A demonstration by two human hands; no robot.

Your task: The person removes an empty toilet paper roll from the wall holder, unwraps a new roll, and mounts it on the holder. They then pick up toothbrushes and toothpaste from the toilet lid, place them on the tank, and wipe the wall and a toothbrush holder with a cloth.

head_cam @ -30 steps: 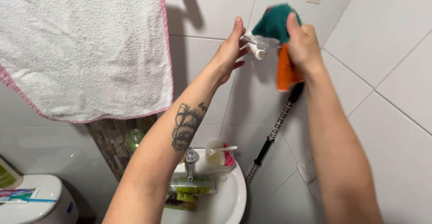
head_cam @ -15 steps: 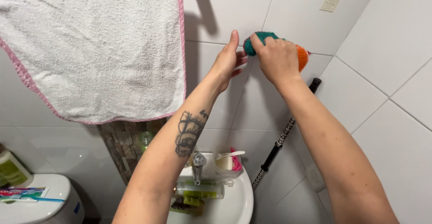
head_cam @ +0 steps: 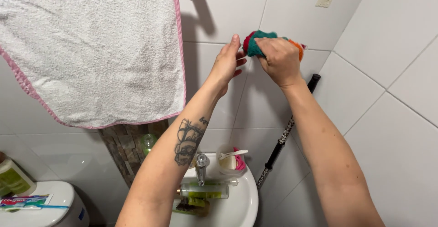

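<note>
While your right hand (head_cam: 279,59) clenches multicoloured cloth (head_cam: 255,43) against tiled wall (head_cam: 374,35), left hand (head_cam: 226,64) open, touching cloth.

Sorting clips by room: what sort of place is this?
Most likely a small home bathroom: a white sink with a tap, a toilet tank, and a towel hanging on tiled walls.

White pink-edged towel (head_cam: 91,49), small sink (head_cam: 237,204) with tap (head_cam: 201,167), toilet tank (head_cam: 41,206), dark pole (head_cam: 285,133)

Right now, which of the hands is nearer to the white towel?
Left. The left hand is raised against the wall tile just right of the white towel; the right hand is farther right, gripping a colourful cloth.
</note>
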